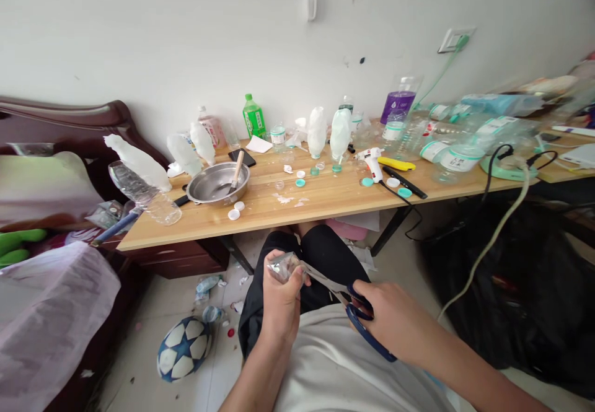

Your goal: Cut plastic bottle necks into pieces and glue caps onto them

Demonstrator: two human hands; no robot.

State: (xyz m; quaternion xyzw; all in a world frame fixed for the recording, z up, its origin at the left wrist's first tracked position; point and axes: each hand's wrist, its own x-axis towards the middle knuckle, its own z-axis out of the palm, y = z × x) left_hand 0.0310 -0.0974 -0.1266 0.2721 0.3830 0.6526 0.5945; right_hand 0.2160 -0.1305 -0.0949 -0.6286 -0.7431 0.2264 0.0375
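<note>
Desk [344, 196]: wood top, landmark; clutter spread along it
Steel bowl [203, 181]: on desk, left end, brush [238, 167] leaning inside
Soccer ball [183, 349]: on floor, near side of desk's left end
Scissors [334, 285]: blue handles, below desk's front edge, tips at the plastic
Right hand [395, 313]: gripping scissors by the handles
Left hand [283, 297]: grasping clear plastic piece [281, 266], held over lap just off desk's front edge; cut line hidden
Glue gun [373, 164]: white, on desk, right of middle
Teal cap [404, 192]: near desk's front edge, right part
</note>
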